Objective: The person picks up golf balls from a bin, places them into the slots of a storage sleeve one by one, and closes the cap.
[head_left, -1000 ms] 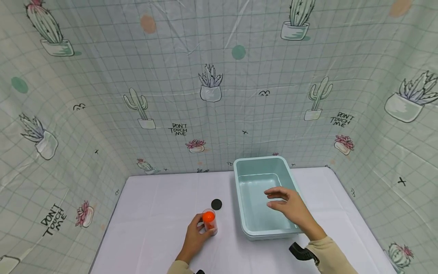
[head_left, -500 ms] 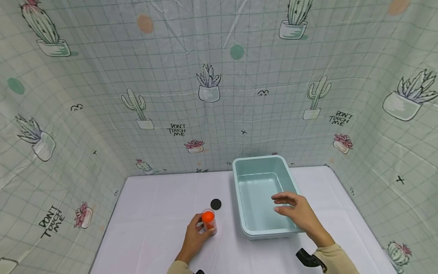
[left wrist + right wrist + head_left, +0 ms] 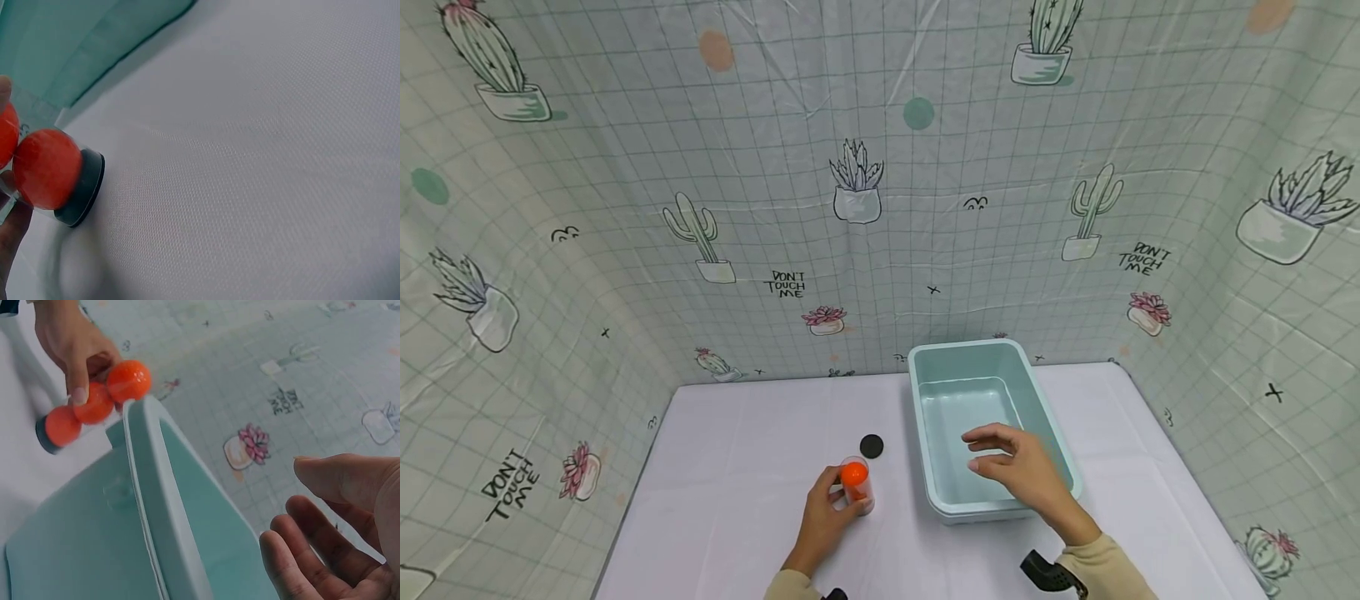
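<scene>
Low in the middle of the head view, the left hand gripped a clear, round tube between its thumb and fingers. The tube was smooth and see-through. Three shiny orange balls sat in a row, and a dark round cap covered the tube's bottom end. A flat black disc lay just above the tube in the frame.

Right of the middle was a pale blue-green bin with smooth walls and rounded corners. The right hand showed over its lower part, fingers softly bent with a gap to the thumb. The white cloth on the counter had a tiny bumpy weave up close.

The tube hid some left fingers. The left wrist view cut off the tube at its left edge, and a dark shadow there looked blurry. The right wrist view cut off the bin at the bottom.
</scene>
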Demonstrator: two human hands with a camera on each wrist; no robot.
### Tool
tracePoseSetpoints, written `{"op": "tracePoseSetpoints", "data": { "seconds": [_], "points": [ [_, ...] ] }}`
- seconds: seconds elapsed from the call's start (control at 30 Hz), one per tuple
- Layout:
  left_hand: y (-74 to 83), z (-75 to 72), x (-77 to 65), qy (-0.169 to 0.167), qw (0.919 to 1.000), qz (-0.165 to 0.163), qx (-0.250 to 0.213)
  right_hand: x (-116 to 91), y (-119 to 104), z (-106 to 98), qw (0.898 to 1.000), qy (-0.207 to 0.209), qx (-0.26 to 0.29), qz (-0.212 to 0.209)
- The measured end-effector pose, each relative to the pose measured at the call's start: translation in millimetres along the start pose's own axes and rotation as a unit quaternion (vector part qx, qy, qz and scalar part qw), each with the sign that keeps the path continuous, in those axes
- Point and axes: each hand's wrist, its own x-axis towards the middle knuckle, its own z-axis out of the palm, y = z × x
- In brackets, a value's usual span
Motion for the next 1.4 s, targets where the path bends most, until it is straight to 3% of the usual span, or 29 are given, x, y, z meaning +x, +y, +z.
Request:
{"op": "tracePoseSetpoints", "data": {
  "seconds": [0.17,0.47,0.8,0.87,1.0,1.1,1.27,1.4],
  "points": [
    [16.8,-5.4,-3.1,0.009,0.9999,0.007,-0.008,4,-4,15,1.0,-0.012,0.006,-0.012],
    [-21.6,-8.0,-0.5,0.028,0.9996,-0.003,0.008,11,-36,39,0.998,-0.032,0.02,-0.041],
    [-25.8,-14.3,0.4,0.037,0.9993,-0.001,0.007,20,-49,79,0.999,-0.018,0.036,-0.028],
    [-14.3,-16.7,-0.4,0.031,0.9995,-0.008,0.004,21,-51,90,0.999,-0.005,0.035,-0.022],
    [-12.8,-19.1,-0.2,0.023,0.9993,-0.027,0.006,22,-55,112,0.999,0.024,0.02,-0.035],
    [-11.3,-19.5,-0.3,0.023,0.9992,-0.034,0.001,23,-54,125,0.998,0.037,0.003,-0.056],
    [15.4,-22.8,-3.5,0.021,0.9991,-0.034,-0.014,28,-40,141,0.997,0.058,-0.007,-0.059],
    [9.0,-22.3,-3.0,0.022,0.9992,-0.029,-0.013,37,-10,155,0.993,0.092,-0.019,-0.066]
  ]
}}
